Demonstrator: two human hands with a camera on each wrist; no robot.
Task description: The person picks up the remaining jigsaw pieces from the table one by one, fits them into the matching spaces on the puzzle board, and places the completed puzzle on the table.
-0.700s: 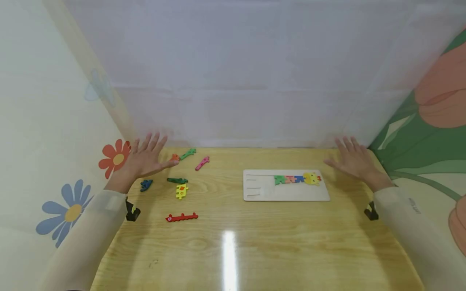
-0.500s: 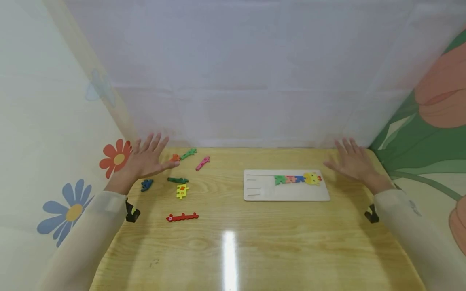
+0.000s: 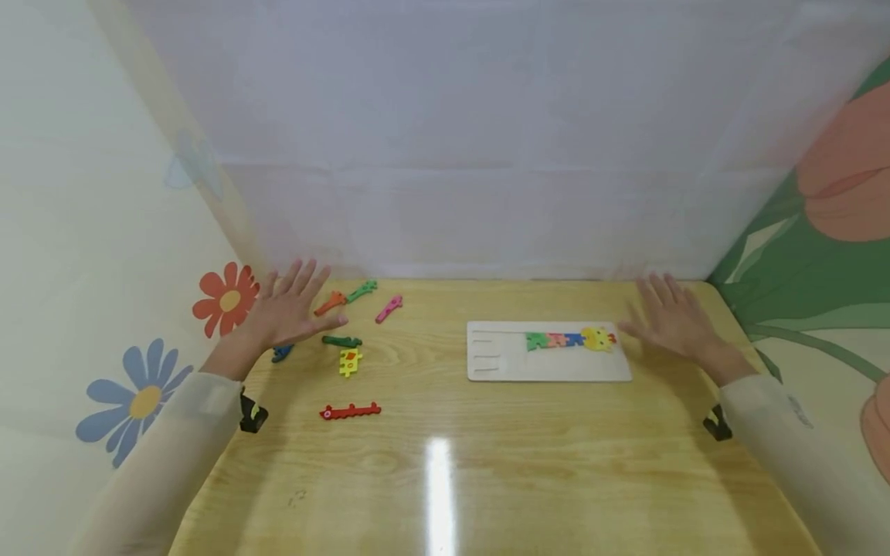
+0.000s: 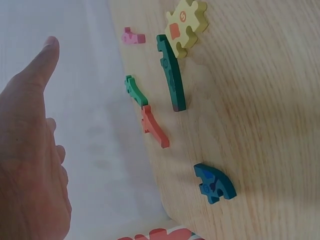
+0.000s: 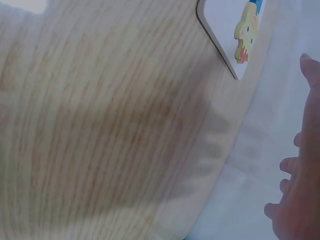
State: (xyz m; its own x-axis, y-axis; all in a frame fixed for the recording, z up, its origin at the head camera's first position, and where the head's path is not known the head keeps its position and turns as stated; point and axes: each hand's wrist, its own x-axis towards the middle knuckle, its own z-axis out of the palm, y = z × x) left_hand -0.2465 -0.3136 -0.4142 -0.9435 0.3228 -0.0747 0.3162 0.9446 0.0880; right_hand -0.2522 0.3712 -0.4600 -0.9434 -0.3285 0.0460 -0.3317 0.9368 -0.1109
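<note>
My left hand [image 3: 287, 309] hovers with spread fingers above the back left of the table, holding nothing. Beneath and beside it lie an orange puzzle piece [image 3: 330, 303], a green one [image 3: 361, 291], a dark green one [image 3: 341, 340] and a blue one [image 4: 215, 185], partly hidden by the hand in the head view. My right hand [image 3: 670, 320], also spread and holding nothing, hovers just right of a white puzzle board [image 3: 556, 373]. Joined pieces lie along the board: a green piece [image 3: 536, 341], a pink one, a blue one and a yellow giraffe-like head [image 3: 596, 339].
A pink piece [image 3: 389, 309], a yellow knobbed piece [image 3: 351, 362] and a long red piece [image 3: 351, 411] lie on the left side of the wooden table [image 3: 528, 463]. A white sheet [image 3: 445, 154] rises behind the back edge. Flower-patterned walls flank both sides.
My left hand has shifted slightly right, uncovering more of the orange piece and covering more of the blue one. My right hand has dropped slightly in the head view. The pieces keep their arrangement.
</note>
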